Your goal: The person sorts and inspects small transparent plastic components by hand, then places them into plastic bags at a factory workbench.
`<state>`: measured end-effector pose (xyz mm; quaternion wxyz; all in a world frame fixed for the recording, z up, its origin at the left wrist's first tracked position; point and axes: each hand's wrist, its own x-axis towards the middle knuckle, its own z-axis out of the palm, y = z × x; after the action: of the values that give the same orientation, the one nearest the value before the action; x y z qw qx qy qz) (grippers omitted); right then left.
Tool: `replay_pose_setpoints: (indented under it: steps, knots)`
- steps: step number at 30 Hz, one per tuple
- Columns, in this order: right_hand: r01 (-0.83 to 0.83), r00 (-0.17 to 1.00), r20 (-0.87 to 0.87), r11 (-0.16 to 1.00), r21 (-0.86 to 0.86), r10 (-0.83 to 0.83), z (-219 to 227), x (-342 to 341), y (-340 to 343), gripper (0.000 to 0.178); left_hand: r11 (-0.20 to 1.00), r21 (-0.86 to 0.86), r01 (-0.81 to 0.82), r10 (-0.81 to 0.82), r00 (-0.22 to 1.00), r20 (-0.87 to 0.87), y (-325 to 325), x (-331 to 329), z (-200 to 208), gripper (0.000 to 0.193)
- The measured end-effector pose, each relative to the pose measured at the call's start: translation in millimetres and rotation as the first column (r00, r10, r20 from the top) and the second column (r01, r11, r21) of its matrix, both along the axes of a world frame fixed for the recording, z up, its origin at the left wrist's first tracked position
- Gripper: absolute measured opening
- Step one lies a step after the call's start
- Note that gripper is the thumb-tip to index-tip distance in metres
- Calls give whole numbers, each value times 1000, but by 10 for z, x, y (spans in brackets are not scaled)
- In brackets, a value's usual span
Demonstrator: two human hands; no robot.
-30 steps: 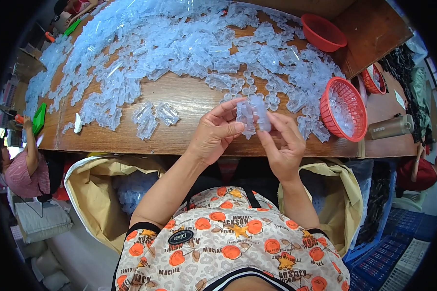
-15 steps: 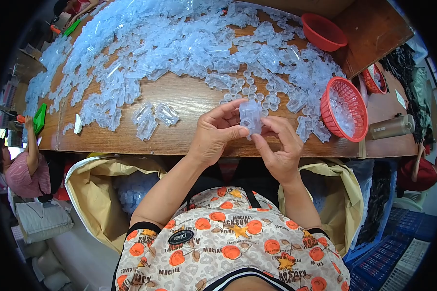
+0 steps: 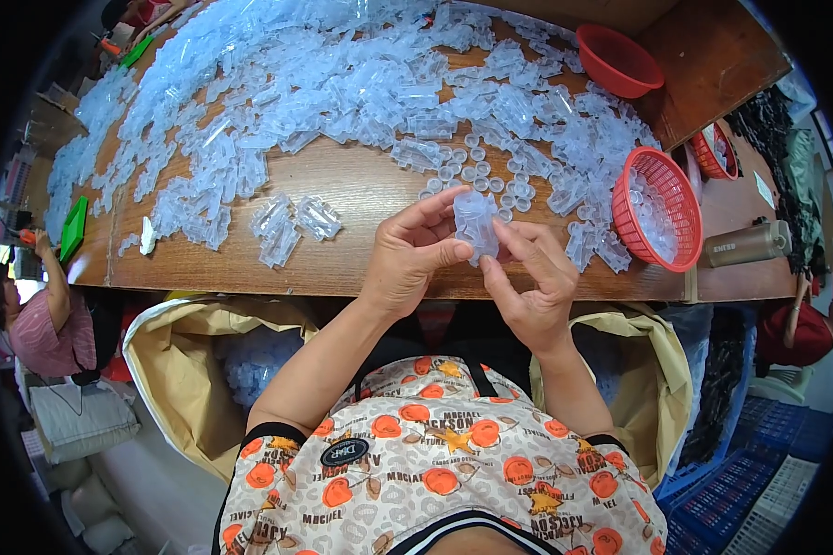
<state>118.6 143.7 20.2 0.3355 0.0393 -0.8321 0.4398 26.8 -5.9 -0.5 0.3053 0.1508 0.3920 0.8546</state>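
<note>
Just over the front edge of the wooden table (image 3: 361, 250), a clear, bluish moulded plastic piece (image 3: 475, 222) is held up between both hands. My left hand (image 3: 415, 252) grips its left side, thumb in front and fingers behind. On the right side, the fingertips and thumb of my right hand (image 3: 534, 276) pinch its lower edge. Its fine shape is partly hidden by fingers. Behind it lie several small round clear caps (image 3: 481, 168). Left of my hands rests a small group of clear plastic pieces (image 3: 317, 218).
A wide heap of clear plastic pieces (image 3: 342, 92) covers the far table. At right stand a red basket (image 3: 627, 222) holding clear parts, a red bowl (image 3: 611, 65) and a bottle (image 3: 745, 244). Sacks (image 3: 180, 379) hang open below the edge. A co-worker (image 3: 60, 319) sits at left.
The plastic piece has turned slightly between my fingers, while both hands stay in nearly the same place. At left, the co-worker's raised arm has shifted a little.
</note>
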Motion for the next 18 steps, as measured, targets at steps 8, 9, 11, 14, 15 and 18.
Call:
replay_pose_setpoints:
  steps: [8,9,11,14,15,18]
  knots:
    - [-45,999,-6,999,8,45,15,-7,47,43,1000,-22,20,-20,1000,-11,-24,-13,9,62]
    - [-57,998,11,998,-3,57,21,-8,51,43,1000,-22,20,-20,1000,-11,-22,-9,10,62]
    - [-60,998,22,998,-33,60,13,-6,53,43,1000,-25,-12,12,1000,-8,-17,3,10,62]
    - [-64,997,34,996,-66,66,-11,6,56,43,1000,-28,-5,5,1000,-20,-17,-14,21,62]
    - [-66,997,35,995,-69,68,-15,10,56,43,1000,-28,-6,6,1000,-20,-21,-13,26,62]
    - [-63,998,24,996,-69,65,-21,15,55,42,999,-36,17,-18,1000,-16,-27,-24,41,61]
